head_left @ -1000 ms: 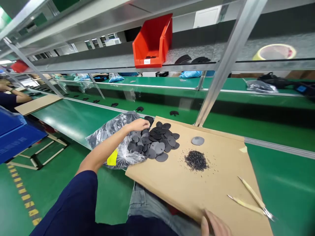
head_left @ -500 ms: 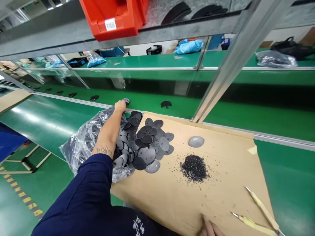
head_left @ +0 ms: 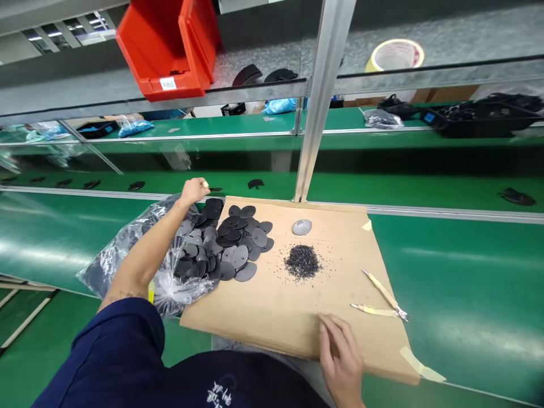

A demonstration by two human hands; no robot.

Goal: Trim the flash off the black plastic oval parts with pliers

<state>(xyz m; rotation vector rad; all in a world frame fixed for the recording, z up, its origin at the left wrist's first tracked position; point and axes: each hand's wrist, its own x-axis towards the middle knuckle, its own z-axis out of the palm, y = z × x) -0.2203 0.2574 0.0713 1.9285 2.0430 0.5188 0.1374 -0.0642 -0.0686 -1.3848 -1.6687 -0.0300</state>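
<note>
Over the edge of the flat green belt [head_left: 278, 188], the left hand [head_left: 194, 191], fingers bent together, adjoins a thin black piece [head_left: 216, 190], its grip unclear; dark oval discs [head_left: 238, 256] spill from a clear plastic bag [head_left: 127, 238] onto brown cardboard [head_left: 272, 309], where the right hand [head_left: 342, 357] rests half open, empty.

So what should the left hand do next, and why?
Maybe the left hand should bring the dark piece by its fingers to the cardboard, since the right hand there looks empty; I can't tell if the piece is gripped.
</note>
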